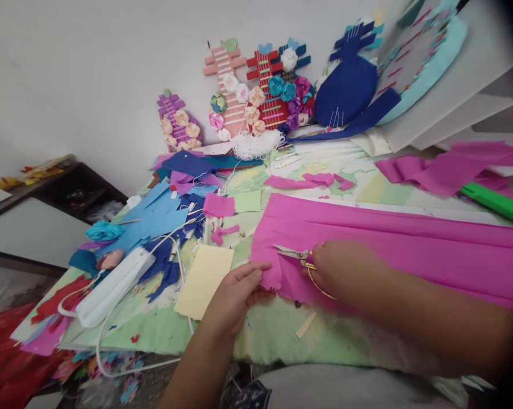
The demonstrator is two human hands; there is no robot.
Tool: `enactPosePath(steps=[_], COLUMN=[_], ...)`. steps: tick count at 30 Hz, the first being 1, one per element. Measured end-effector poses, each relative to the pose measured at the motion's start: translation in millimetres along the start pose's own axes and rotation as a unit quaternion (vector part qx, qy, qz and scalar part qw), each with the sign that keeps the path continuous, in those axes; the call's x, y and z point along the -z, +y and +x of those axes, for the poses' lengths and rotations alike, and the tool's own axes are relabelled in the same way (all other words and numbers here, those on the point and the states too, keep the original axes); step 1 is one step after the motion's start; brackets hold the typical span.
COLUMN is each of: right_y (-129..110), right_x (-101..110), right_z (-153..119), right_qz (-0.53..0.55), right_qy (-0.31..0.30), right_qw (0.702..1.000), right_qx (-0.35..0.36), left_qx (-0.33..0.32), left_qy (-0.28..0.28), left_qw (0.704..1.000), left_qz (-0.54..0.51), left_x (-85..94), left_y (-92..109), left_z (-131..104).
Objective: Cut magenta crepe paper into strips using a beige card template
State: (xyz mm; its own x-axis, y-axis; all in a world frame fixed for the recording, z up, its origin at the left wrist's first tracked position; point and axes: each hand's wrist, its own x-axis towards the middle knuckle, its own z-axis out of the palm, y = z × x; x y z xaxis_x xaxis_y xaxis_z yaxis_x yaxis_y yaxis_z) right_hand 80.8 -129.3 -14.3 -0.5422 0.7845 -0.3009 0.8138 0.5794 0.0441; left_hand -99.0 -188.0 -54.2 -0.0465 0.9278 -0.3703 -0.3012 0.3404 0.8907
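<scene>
A long sheet of magenta crepe paper [392, 238] lies across the right half of the table. My left hand [243, 287] pinches its lower left corner between thumb and fingers. Gold-handled scissors [303, 258] are in my right hand [339, 270], their blades parted and pointing left over the paper. A slit runs down from the blades to the paper's near edge, beside my left fingertips. Just left of my left hand lies a cream paper rectangle [205, 281]. Small magenta [219, 205] and light green [247, 201] pieces lie beyond the sheet's left end.
A white power strip [115, 287] with a looping cable lies at the left among blue scraps [154, 213]. Paper instruments with flowers [265, 85] lean on the wall, beside a navy one [347, 85]. A green tool [497, 203] and magenta strips [447, 167] lie at the right.
</scene>
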Motion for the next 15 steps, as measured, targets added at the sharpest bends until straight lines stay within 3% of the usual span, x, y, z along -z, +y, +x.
enactPosePath(steps=[5,15], right_y=[-8,-26], right_x=[4,-6], right_z=[-9,-31], right_qz=[0.007,-0.033], right_qy=[-0.028,0.056], right_qw=[0.999,0.995], right_qx=[-0.027,-0.077], left_qx=[0.014,0.008], left_qy=[-0.071,-0.113], left_qw=[0.996,0.983], left_qz=[0.051,0.147], left_x=[-1.3,-3.9], left_y=[-2,2], left_z=[-6,-19])
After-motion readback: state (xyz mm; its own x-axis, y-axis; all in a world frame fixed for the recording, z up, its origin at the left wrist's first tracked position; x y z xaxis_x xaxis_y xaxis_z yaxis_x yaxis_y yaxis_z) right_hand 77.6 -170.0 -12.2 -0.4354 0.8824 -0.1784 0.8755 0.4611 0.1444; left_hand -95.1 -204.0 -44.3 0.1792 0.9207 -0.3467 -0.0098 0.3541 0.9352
